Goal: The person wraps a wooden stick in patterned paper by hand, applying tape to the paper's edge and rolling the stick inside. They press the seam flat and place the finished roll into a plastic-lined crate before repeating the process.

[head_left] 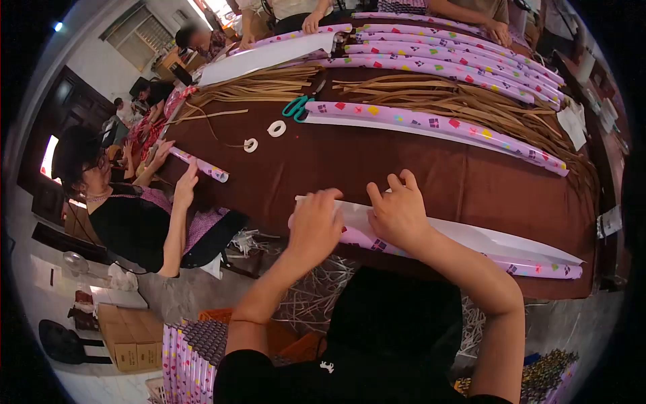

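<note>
A sheet of purple patterned wrapping paper (457, 232), white on its inner face, lies partly rolled along the table's near edge. Over its left end, my left hand (316, 225) has its fingers bent and closed on the paper. My right hand (402, 215) is just to the right, fingers apart and curved above the white side, holding nothing. Farther back lies another long roll of wrapping paper (437, 123), with teal-handled scissors (296, 108) at its left end. Two white tape rolls (276, 128) sit left of it.
Bundles of brown strips (431, 89) and several finished rolls (457, 64) cover the far side of the brown-covered table (323, 165). A co-worker (134, 215) at left handles a short roll (198, 163). Stacked purple tubes (192, 353) stand below left, near cardboard boxes (128, 337).
</note>
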Action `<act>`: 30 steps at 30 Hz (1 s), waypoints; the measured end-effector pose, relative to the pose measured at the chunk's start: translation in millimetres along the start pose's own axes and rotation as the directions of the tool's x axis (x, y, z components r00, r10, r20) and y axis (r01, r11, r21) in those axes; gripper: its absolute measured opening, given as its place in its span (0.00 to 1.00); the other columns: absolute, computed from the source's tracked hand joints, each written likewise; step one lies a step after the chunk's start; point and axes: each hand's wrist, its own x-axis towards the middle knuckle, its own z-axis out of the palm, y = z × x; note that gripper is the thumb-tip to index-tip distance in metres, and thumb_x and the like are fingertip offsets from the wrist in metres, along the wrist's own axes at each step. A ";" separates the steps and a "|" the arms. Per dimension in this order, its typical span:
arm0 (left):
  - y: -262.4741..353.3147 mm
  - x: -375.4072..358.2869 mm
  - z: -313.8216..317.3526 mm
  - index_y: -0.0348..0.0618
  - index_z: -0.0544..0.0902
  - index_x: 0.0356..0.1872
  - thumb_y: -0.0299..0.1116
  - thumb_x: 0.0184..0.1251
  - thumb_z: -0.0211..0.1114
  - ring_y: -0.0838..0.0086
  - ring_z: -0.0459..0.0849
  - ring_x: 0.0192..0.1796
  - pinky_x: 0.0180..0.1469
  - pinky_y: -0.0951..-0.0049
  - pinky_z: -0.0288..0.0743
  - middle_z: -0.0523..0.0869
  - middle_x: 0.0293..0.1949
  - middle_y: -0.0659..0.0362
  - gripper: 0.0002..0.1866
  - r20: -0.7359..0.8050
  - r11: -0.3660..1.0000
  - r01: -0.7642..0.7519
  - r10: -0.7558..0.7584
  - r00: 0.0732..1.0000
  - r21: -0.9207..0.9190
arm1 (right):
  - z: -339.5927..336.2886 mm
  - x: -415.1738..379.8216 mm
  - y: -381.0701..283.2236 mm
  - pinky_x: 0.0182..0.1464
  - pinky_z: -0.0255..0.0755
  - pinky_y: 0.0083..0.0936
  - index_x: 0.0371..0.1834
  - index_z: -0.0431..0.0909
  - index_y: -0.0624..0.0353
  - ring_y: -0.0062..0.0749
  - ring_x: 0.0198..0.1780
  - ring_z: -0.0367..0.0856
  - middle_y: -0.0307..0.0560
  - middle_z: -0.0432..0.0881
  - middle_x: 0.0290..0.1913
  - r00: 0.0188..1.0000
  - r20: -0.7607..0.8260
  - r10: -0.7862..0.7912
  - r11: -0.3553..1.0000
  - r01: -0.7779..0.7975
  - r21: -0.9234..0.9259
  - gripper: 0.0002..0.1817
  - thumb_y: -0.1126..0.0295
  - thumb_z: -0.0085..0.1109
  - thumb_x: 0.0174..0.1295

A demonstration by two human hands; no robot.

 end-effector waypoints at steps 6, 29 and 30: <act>21.2 -18.6 34.1 0.36 0.81 0.44 0.32 0.60 0.63 0.58 0.79 0.51 0.57 0.58 0.71 0.81 0.46 0.51 0.13 -0.095 0.980 -0.199 0.200 0.975 0.024 | -0.6 -0.3 0.5 0.63 0.58 0.44 0.46 0.75 0.61 0.43 0.46 0.77 0.47 0.81 0.21 0.999 -0.034 -0.007 1.000 0.008 0.014 0.22 0.61 0.66 0.52; 14.6 -23.3 42.0 0.36 0.81 0.50 0.36 0.62 0.61 0.58 0.78 0.56 0.58 0.55 0.71 0.82 0.53 0.52 0.19 -0.019 0.981 -0.167 0.170 0.985 0.095 | -159.0 -143.0 87.6 0.54 0.60 0.42 0.39 0.77 0.55 0.38 0.34 0.75 0.37 0.73 0.21 0.855 -0.082 0.512 0.851 -0.518 -0.082 0.21 0.56 0.77 0.50; 12.1 -24.9 45.3 0.35 0.81 0.51 0.36 0.63 0.61 0.57 0.78 0.57 0.58 0.55 0.71 0.82 0.54 0.52 0.19 -0.045 0.979 -0.180 0.184 0.982 0.095 | -157.4 -151.1 85.1 0.54 0.60 0.42 0.39 0.77 0.55 0.38 0.34 0.75 0.37 0.73 0.21 0.838 -0.101 0.536 0.833 -0.544 -0.096 0.22 0.56 0.77 0.49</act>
